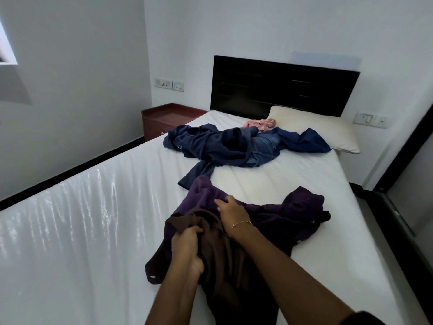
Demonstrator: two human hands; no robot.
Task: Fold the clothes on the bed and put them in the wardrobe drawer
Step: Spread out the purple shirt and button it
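Observation:
A dark brown garment (pixel 225 266) lies bunched on the near part of the white bed (pixel 93 231). My left hand (pixel 189 252) is closed on a fold of it. My right hand (pixel 230 213), with a thin bracelet on the wrist, presses on the brown cloth where it meets a crumpled purple garment (pixel 295 216). Farther up the bed sprawls a heap of navy and denim clothes (pixel 234 144). A small pink cloth (pixel 260 124) rests beside the pillow (pixel 316 130).
A black headboard (pixel 281 87) stands against the back wall. A reddish bedside table (pixel 168 118) sits at the bed's far left corner. Dark framed doors (pixel 403 184) run along the right side. The mattress's left side is shiny, plastic-covered.

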